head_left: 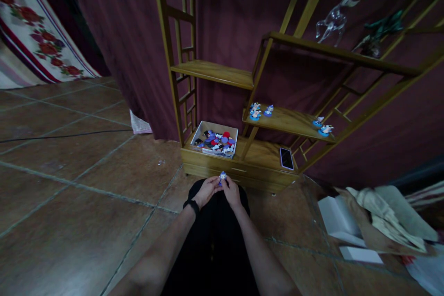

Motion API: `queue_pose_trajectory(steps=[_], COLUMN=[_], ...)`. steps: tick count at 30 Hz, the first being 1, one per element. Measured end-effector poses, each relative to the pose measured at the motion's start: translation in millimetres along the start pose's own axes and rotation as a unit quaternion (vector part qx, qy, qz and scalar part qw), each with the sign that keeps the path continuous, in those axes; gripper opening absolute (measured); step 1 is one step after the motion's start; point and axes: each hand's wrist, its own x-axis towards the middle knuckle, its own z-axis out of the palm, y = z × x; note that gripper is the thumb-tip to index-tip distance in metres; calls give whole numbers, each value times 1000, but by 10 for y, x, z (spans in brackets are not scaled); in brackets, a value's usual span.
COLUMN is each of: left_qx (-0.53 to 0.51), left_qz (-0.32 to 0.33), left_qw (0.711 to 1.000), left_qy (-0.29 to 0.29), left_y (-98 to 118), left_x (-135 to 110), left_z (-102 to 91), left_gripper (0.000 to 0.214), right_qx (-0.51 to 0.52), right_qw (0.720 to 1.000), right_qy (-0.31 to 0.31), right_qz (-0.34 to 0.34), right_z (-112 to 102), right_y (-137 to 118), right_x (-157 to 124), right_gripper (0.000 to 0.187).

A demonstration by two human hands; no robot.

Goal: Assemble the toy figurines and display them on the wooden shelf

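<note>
**While both hands pinch a small figurine, dim light hides its detail**

Seen from above, the left hand [206, 190] and right hand [231, 193] meet over a dark lap. Their fingertips are closed on a small blue-and-white figurine [222, 176], just in front of a low wooden shelf [263, 173]. Handling it well probably needs a light, steady pinch near its base. Behind it sits a white box [215, 126] of coloured pieces. Similar figurines [255, 112] stand higher up. Fingers cover the held figurine's lower half, so whether it is one piece or two cannot be told.
</note>
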Motion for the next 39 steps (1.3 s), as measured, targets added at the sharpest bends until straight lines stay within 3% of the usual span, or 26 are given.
queue_pose_trajectory(steps=[18,27,39], left_qx=[15,9,49], left_qz=[17,0,31], left_qw=[999,1000,998], left_qy=[-38,-23,-2], left_y=[-43,-4,-97], left_x=[49,40,104], left_z=[-43,-31,-51], left_gripper=[22,25,31], right_qx=[40,32,19], right_qw=[999,999,1000], right_qy=[7,18,17], right_qz=[28,33,14], right_z=[-1,1,27], right_y=[-31,-83,-55], right_x=[8,15,12], right_gripper=[36,37,43])
